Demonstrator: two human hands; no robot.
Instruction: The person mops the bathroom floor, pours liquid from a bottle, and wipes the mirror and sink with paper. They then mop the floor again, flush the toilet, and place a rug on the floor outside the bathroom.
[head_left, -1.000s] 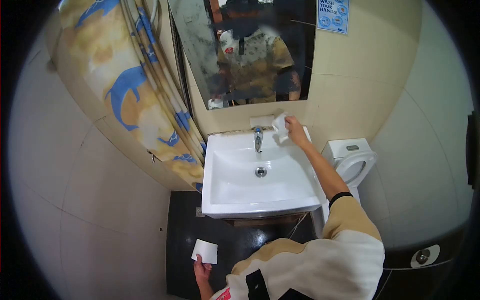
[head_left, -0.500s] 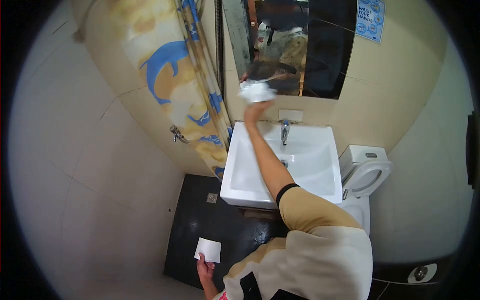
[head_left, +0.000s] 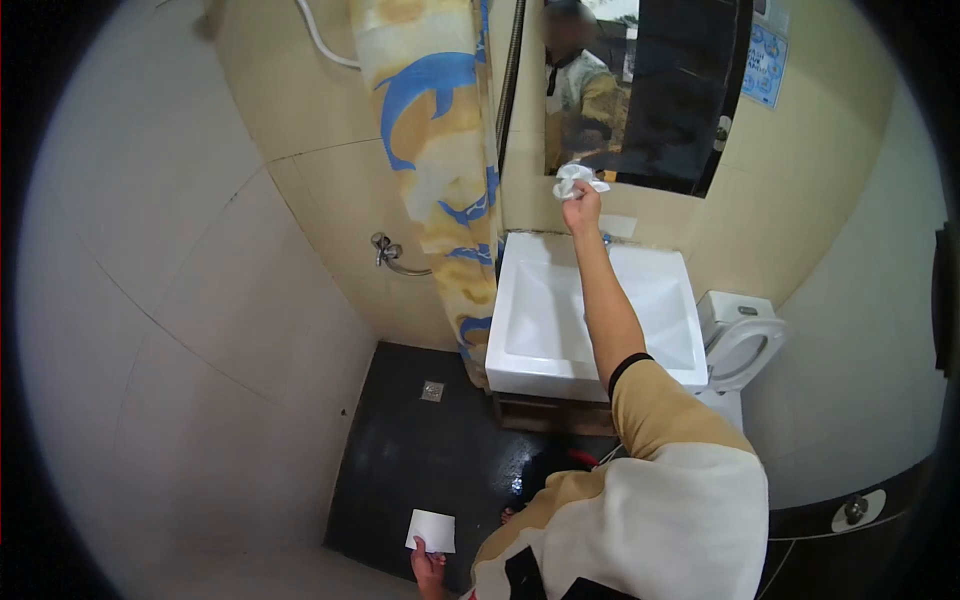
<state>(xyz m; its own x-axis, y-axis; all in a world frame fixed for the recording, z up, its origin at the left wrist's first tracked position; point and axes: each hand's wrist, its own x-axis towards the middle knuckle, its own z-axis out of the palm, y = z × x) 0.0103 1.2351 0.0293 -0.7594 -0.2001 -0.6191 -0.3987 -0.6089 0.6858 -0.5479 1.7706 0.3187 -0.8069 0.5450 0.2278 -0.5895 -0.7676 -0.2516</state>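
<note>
My right hand (head_left: 582,208) is raised over the sink, its fingers closed on a crumpled white tissue (head_left: 576,178). The tissue overlaps the lower edge of the mirror (head_left: 665,110) in this view. Low in the picture, my left hand (head_left: 428,568) grips a flat white square sheet (head_left: 432,527) by its near edge, thumb on top. Below my right arm lies the white sink (head_left: 545,345), and its faucet is mostly hidden behind that arm.
A dolphin-print shower curtain (head_left: 430,130) hangs left of the sink. The toilet (head_left: 745,350) stands on the right, under a poster (head_left: 765,65). A metal tap (head_left: 385,248) juts from the left wall. Dark floor (head_left: 400,440) has a drain (head_left: 432,390).
My right hand with the tissue has moved to the right along the mirror's lower edge, from blurred to sharp. The view has shifted, and my left hand still holds the white sheet.
</note>
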